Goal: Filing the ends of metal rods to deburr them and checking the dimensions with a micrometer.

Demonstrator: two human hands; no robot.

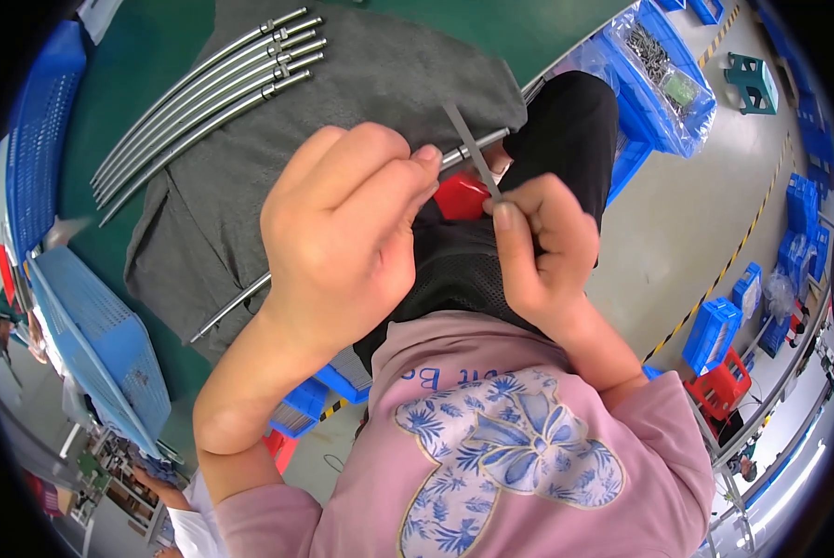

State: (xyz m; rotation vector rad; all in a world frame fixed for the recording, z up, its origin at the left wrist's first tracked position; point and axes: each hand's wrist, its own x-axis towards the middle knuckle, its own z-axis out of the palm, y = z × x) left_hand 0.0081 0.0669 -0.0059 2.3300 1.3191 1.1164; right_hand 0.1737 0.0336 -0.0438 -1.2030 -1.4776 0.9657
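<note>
1. Your left hand (343, 219) is curled on the slim, round, silver metal rod (452, 158), fingertips closed near its collared end; the knuckles hide most of that grip; holding so close to the collar likely steadies it.
2. Your right hand (549, 237) pinches the low end of the thin, flat, grey metal strip (474, 152); this probably leaves its length free to slant across the rod, just beyond your left fingertips; whether the two touch, you cannot tell from this angle.
3. The rod runs from beside your black-trousered thigh (570, 121), behind your left hand, to the cloth's lower-left part; the slant seemingly brings the collar between your hands.
4. The dark grey, soft cloth (408, 70) covers part of the flat green desk (491, 28), perhaps against scratches; the row of silver, collared metal rods (268, 91) lies collars together, presumably for tidy order.
</note>
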